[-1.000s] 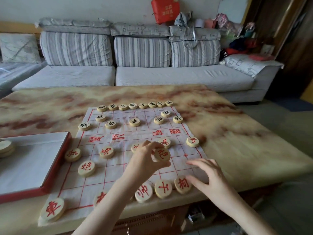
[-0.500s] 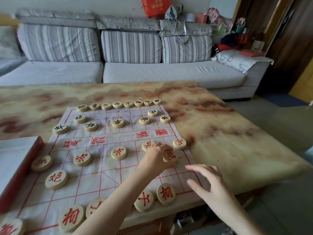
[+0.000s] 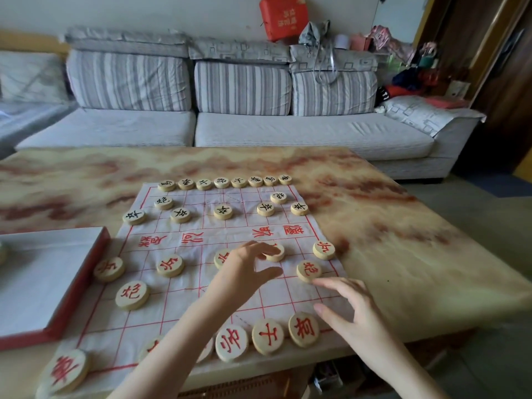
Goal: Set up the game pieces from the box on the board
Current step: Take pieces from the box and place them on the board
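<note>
Set down since a moment ago, the red cannon (image 3: 309,270) that the left hand (image 3: 250,269) was carrying now lies flat on the board (image 3: 184,309), on the right of the near half. That hand has gone on to a soldier (image 3: 277,254) just far-left of it. Its fingers lie nearly straight across the disc's top, with the thumb held apart on the near side, gripping nothing. The right hand (image 3: 354,309) hovers with fingers spread wide and its index tip at the cannon's near edge, touching or just short of it; I cannot tell which. The box (image 3: 77,298) sits on the table (image 3: 403,254) just left of the board. The near row looks unfilled at its right end, so more pieces are probably due. These pieces are thick wooden discs and look light, stiff, smooth-faced and not fragile. Each is best taken by the rim between thumb and fingertips and lifted. The board is a soft, creased cloth, and a disc pushed across it would likely drag it and shift the neighbours. A light nudge with a flat fingertip should do for centring one on a crossing.
</note>
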`<state>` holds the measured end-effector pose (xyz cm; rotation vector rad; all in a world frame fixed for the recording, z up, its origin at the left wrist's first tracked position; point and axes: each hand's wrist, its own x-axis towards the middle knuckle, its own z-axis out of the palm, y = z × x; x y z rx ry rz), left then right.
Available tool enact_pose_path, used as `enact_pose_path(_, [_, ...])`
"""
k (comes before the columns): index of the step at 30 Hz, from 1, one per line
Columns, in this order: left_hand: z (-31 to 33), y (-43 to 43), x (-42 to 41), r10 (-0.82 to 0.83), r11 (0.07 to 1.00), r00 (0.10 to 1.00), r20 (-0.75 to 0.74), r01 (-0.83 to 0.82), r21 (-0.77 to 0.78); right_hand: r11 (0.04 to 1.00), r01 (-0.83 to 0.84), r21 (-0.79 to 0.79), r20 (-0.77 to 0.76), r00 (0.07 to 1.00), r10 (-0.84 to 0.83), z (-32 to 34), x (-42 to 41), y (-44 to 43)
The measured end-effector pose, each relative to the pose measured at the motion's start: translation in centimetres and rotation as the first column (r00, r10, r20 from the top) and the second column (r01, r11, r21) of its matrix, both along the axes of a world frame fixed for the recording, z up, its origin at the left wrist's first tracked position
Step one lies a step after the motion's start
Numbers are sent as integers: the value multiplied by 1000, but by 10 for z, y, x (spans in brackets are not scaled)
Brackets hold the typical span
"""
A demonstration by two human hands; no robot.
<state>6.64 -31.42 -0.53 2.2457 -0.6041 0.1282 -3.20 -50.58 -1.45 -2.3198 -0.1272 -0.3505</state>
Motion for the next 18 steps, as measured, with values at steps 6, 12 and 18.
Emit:
enact_pose_path(6, [22, 99, -22, 233, 966, 972, 22, -229, -117, 992, -123, 15, -48, 991, 124, 13, 7, 50])
enact_pose_path(12, [22, 219, -52, 539, 832, 842, 18, -530, -164, 945, -326, 41, -121, 937, 328, 25, 27, 129])
enact_pose_path(18, [10, 319, -78, 706, 692, 701, 101, -713, 110, 880, -471, 61, -176, 863, 474, 32, 52, 224])
